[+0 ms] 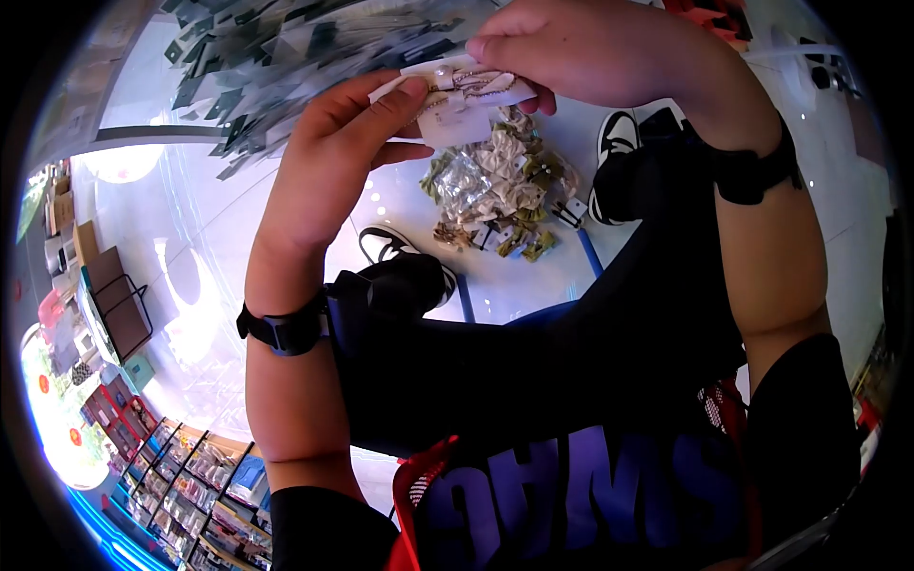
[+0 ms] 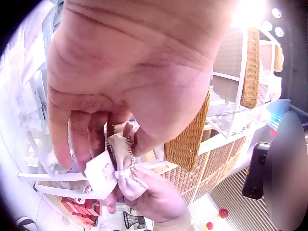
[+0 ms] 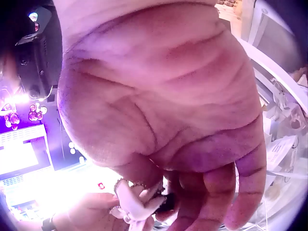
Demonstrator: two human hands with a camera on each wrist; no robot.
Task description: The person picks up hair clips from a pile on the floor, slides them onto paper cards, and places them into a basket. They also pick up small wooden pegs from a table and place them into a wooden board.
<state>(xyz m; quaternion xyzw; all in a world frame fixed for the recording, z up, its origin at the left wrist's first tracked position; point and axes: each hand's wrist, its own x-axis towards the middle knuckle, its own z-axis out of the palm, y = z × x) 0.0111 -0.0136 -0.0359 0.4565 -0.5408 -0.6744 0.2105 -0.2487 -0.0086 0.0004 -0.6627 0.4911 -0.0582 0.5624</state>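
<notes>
Both hands hold one small white card with a cream bow and chain trim (image 1: 462,90) up in front of me. My left hand (image 1: 347,143) pinches its left end between thumb and fingers. My right hand (image 1: 581,48) grips the right end from above. In the left wrist view the bow card (image 2: 118,173) hangs below the left palm (image 2: 139,72), pinched by the fingers. The right wrist view shows the bow (image 3: 134,202) under the curled right-hand fingers (image 3: 211,192).
A heap of similar packaged bows and cards (image 1: 500,195) lies on the white floor by my black-and-white shoes (image 1: 400,252). A rack of dark hanging cards (image 1: 286,57) is above it. Wicker baskets (image 2: 192,139) sit on white shelves.
</notes>
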